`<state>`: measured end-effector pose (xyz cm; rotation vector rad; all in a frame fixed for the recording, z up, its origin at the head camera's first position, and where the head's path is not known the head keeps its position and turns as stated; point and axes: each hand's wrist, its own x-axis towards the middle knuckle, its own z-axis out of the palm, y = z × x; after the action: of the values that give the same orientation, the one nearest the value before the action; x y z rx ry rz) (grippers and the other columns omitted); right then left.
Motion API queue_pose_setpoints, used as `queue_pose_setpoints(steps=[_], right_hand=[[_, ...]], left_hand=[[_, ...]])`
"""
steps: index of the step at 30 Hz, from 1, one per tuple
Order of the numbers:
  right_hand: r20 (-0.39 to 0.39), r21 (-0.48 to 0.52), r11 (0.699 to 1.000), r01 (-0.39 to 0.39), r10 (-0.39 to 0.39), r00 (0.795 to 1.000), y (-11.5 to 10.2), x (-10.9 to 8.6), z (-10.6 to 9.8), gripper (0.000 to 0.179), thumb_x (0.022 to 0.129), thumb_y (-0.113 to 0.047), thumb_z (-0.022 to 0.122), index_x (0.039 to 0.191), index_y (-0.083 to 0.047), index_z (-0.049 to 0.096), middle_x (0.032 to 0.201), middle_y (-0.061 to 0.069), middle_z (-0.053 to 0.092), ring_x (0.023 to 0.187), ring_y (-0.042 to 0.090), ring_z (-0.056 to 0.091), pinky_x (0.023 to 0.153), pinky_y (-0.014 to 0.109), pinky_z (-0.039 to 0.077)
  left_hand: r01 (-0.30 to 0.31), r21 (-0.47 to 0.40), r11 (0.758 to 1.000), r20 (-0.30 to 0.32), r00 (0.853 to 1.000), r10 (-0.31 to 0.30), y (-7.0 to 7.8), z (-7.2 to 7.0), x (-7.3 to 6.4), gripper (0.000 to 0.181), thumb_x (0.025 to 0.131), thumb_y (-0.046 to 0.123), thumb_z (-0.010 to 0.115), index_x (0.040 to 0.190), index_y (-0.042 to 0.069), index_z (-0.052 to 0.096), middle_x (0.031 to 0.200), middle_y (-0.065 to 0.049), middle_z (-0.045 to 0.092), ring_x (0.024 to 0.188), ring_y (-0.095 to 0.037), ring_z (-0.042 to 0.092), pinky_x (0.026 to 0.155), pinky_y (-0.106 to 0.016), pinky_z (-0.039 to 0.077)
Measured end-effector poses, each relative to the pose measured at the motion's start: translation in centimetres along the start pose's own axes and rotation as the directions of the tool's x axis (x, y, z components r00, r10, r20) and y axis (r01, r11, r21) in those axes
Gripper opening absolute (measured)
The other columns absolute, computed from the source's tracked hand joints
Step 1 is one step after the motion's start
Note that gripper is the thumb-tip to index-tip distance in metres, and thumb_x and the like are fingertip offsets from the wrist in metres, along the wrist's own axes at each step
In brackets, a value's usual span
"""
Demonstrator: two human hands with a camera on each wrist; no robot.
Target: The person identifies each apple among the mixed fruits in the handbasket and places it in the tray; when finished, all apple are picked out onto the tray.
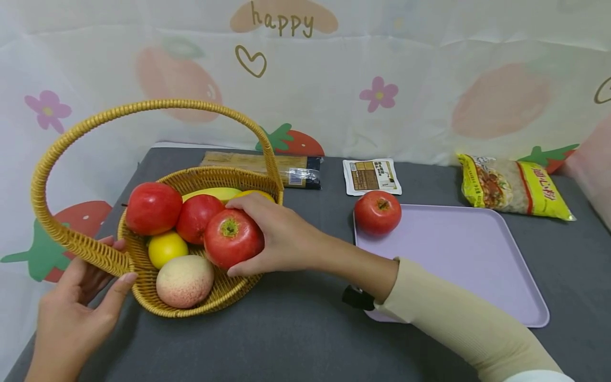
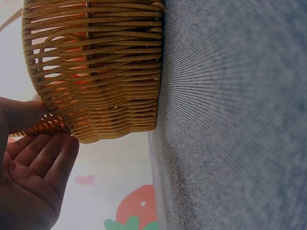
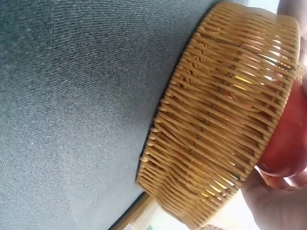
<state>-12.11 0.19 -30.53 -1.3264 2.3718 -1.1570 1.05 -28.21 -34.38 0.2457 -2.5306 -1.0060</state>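
My right hand (image 1: 281, 233) grips a red apple (image 1: 230, 245) over the right side of a wicker basket (image 1: 200, 310), thumb below and fingers above. In the right wrist view the apple (image 3: 286, 139) shows beyond the basket's rim. At the basket's left end, my left hand (image 1: 78, 307) holds the rim by the handle's base, thumb on the near side and fingers behind. Inside lie a red apple (image 1: 154, 208), another red fruit (image 1: 198, 212), a yellow lemon-like fruit (image 1: 167, 249), a peach (image 1: 185, 282) and a banana (image 1: 212, 193). Another yellow fruit (image 1: 255, 194) is partly hidden by my right hand.
A lilac tray (image 1: 453, 260) lies to the right, beneath my right forearm, with a red apple (image 1: 377, 213) at its far left corner. Along the back are a noodle pack (image 1: 298, 172), a small white-edged packet (image 1: 372, 176) and a yellow food bag (image 1: 515, 187). A printed curtain hangs behind.
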Motion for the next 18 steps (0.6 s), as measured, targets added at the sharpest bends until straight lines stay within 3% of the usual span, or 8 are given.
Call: queue_pose_setpoints(steps=[6,18], right_hand=[[-0.042,0.007,1.000,0.000,0.000,0.999,0.05,-0.35,-0.29,0.081,0.073,-0.033,0.090,0.138,-0.011,0.048,0.131,-0.001,0.050,0.116,0.009,0.049,0.085,0.021,0.053],[-0.087,0.029,1.000,-0.012,0.014,0.996,-0.22,-0.84,-1.01,0.082,0.072,-0.032,0.091,0.138,-0.011,0.048,0.129,-0.003,0.051,0.114,0.008,0.050,0.085,0.022,0.054]], left_hand=[[-0.014,-0.002,1.000,-0.002,1.000,0.014,-0.03,0.00,-0.04,0.067,0.087,0.002,0.078,0.147,0.006,0.049,0.135,-0.014,0.060,0.110,0.017,0.049,0.087,-0.002,0.040],[0.014,0.027,1.000,0.005,1.000,-0.014,0.01,0.02,-0.01,0.067,0.088,0.006,0.078,0.148,0.007,0.048,0.136,-0.014,0.060,0.108,0.020,0.047,0.087,-0.002,0.039]])
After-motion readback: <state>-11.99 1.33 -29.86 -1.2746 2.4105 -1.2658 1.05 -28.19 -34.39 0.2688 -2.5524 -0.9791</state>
